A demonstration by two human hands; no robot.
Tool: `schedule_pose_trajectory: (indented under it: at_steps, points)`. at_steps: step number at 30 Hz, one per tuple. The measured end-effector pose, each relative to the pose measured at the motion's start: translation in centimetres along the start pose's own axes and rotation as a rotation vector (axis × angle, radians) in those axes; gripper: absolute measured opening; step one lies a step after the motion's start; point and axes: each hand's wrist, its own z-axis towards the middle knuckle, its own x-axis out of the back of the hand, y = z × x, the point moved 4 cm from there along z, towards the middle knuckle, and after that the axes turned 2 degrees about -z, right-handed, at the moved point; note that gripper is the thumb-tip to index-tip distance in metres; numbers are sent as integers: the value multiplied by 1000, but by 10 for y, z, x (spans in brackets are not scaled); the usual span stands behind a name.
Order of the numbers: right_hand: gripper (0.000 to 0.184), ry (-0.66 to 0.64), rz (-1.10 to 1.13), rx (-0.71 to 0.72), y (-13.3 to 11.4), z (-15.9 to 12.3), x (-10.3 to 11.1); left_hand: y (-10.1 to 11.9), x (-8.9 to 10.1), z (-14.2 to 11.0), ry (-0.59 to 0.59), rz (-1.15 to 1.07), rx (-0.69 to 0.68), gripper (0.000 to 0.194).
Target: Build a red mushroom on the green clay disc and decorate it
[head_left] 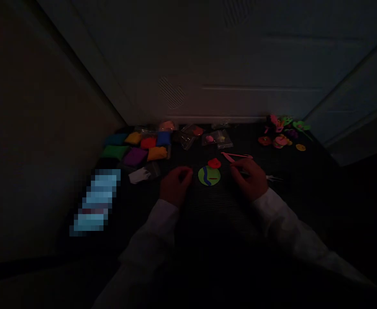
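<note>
A flat green clay disc [202,177] lies on the dark table between my hands. It bears a wavy blue strip [205,175] and a thin dark red strip [213,178]. A red clay piece [214,163] sits at its upper edge. To the left of the disc, my left hand [176,185] is closed, thumb and fingertips together. My right hand [250,178], on the other side, is also closed in a pinch near pink tools [240,155]. Whatever either pinch holds is too small and dark to make out. Both hands are apart from the disc.
Coloured clay packets [136,156] are grouped at the back left, with a white packet [139,175] in front. A lit, blurred screen [95,201] stands left. Small clear bags [217,139] lie at the back. Finished-looking clay figures [281,141] sit back right, before a pale panel [208,64].
</note>
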Motion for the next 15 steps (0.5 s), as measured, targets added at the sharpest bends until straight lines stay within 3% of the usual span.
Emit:
schedule_pose_trajectory:
  at_steps: [7, 15]
  points:
    - [25, -151, 111, 54, -53, -48, -6, 26, -21, -48, -353, -333, 81, 33]
    - [22, -171, 166, 13, -44, -61, -28, 7, -41, -46, -448, -451, 192, 28]
